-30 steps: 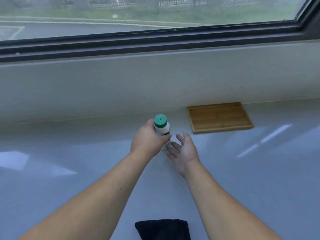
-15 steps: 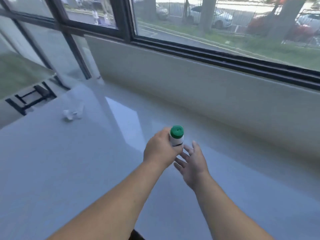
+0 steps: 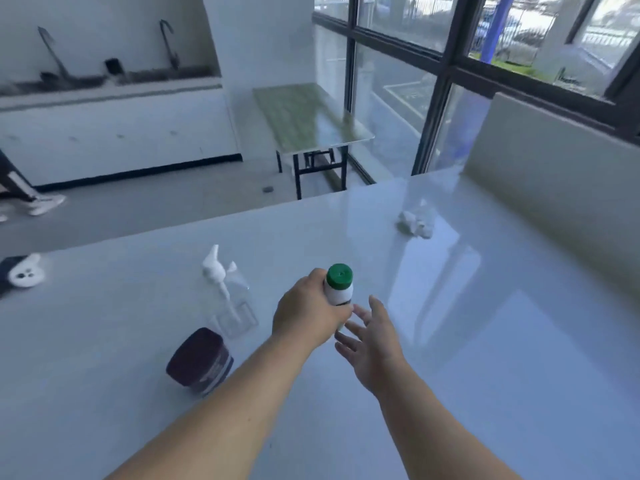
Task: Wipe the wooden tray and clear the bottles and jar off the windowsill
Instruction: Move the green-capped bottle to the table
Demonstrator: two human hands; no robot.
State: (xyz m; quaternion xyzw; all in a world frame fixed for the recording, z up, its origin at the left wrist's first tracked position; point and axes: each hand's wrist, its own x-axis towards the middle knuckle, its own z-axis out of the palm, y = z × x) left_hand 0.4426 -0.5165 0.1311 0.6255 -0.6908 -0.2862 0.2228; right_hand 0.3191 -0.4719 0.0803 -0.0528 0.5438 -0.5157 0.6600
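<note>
My left hand (image 3: 306,315) grips a small white bottle with a green cap (image 3: 338,285), held upright above the white sill surface (image 3: 485,341). My right hand (image 3: 372,342) is spread open just to the bottle's right and slightly below it, fingers near its base. To the left stand a clear pump bottle with a white pump head (image 3: 227,294) and, nearer me, a jar with a dark maroon lid (image 3: 199,360). The wooden tray is out of view.
A crumpled white tissue (image 3: 415,221) lies farther back on the sill near the low wall (image 3: 554,174). A white controller-like object (image 3: 24,275) sits at the left edge. Beyond the sill's far edge are the floor, a folding table (image 3: 311,119) and a person's shoe (image 3: 45,204).
The view has swung left along the sill: the wooden tray dropped out of sight, and the pump bottle, jar and tissue came in. My left hand kept hold of the green-capped bottle throughout.
</note>
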